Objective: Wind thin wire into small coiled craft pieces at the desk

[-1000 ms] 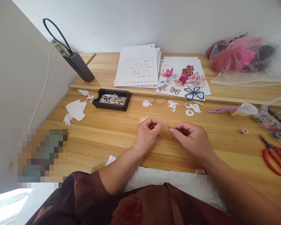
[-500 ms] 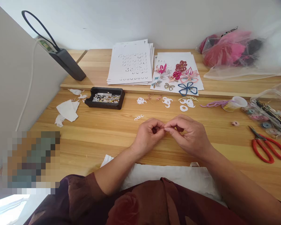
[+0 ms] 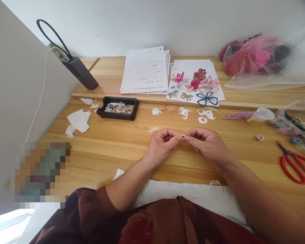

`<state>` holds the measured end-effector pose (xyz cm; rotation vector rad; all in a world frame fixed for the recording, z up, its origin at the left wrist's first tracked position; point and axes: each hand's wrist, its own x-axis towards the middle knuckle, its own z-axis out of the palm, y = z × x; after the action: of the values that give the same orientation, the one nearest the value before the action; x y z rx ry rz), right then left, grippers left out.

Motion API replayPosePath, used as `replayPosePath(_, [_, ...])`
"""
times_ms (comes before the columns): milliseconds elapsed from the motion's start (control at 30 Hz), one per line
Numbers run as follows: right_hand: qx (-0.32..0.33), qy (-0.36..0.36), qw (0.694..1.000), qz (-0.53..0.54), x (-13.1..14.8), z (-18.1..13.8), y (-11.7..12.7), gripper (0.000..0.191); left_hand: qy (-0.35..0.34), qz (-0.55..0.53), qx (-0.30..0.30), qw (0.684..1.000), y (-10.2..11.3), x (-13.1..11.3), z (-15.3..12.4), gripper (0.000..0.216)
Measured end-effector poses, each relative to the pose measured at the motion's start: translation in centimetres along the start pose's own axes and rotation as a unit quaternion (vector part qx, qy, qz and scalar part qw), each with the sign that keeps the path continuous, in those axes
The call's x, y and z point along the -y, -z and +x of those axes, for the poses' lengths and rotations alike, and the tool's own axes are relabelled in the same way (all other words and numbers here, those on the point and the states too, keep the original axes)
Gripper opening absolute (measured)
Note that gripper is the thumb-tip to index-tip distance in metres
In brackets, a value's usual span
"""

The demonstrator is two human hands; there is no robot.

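Note:
A small white paper ring (image 3: 183, 137) shows between my fingertips, above the wooden table. My left hand (image 3: 164, 144) pinches its left side with thumb and forefinger. On the other side my right hand (image 3: 205, 144) grips it in the same way. Just beyond my left hand lie several tiny white paper crescents (image 3: 154, 129). Farther back are small piles of white paper crescents (image 3: 184, 113), with a larger white paper ring (image 3: 202, 120) beside one pile. Whether the small ring is fully closed is hard to see.
A black tray (image 3: 117, 117) of beads stands back left, near torn white paper (image 3: 79, 121). Cut paper sheets (image 3: 144, 74) and thread flowers (image 3: 207, 99) lie on the raised shelf. Red-handled scissors (image 3: 293, 169), a thread spool (image 3: 259, 138) and a plastic cup (image 3: 263, 116) are at right.
My fingertips have drawn slightly apart, and the small white ring now shows between them. The whole view has shifted a little, so the table things appear farther right.

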<state>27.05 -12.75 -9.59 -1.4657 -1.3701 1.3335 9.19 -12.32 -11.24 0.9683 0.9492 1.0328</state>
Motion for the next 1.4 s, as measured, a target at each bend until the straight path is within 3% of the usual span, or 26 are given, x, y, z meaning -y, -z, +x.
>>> replayPosePath(367, [-0.044, 0.043, 0.997, -0.049, -0.1, -0.5, -0.8, 0.021, -0.001, 0.014, -0.078, 0.997, 0.1, 0.2, 0.3, 0.027])
replayPosePath(500, [-0.079, 0.096, 0.985, -0.118, 0.1, -1.3, -1.3, 0.015, -0.012, 0.049, -0.091, 0.995, 0.3, 0.3, 0.4, 0.023])
replayPosePath(667, [-0.082, 0.246, 0.935, -0.242, 0.7, -1.9, -1.4, 0.008, -0.061, 0.159, -0.054, 0.984, 0.4, 0.7, 0.1, 0.014])
replayPosePath(800, [-0.060, 0.282, 0.923, -0.255, 1.2, -1.8, -0.8, 0.011, -0.089, 0.231, 0.016, 0.969, 0.3, 0.7, -0.3, 0.008])
replayPosePath(900, [-0.051, 0.245, 0.944, -0.216, 1.3, -1.6, -0.3, 0.008, -0.093, 0.222, 0.062, 0.969, 0.3, 0.5, -0.4, 0.010])
replayPosePath(1000, [-0.040, 0.152, 0.980, -0.123, 1.1, -1.1, 0.1, 0.009, -0.069, 0.171, 0.086, 0.979, 0.2, 0.2, -0.5, 0.014])
replayPosePath(1100, [-0.023, 0.070, 0.997, -0.039, 0.8, -0.6, 0.4, 0.018, -0.034, 0.095, 0.094, 0.991, 0.0, -0.1, -0.5, 0.019])
replayPosePath(1400, [0.000, -0.028, 0.999, 0.022, 0.3, -0.3, 0.0, 0.035, 0.005, -0.006, -0.005, 1.000, 0.0, 0.3, 0.1, 0.034])
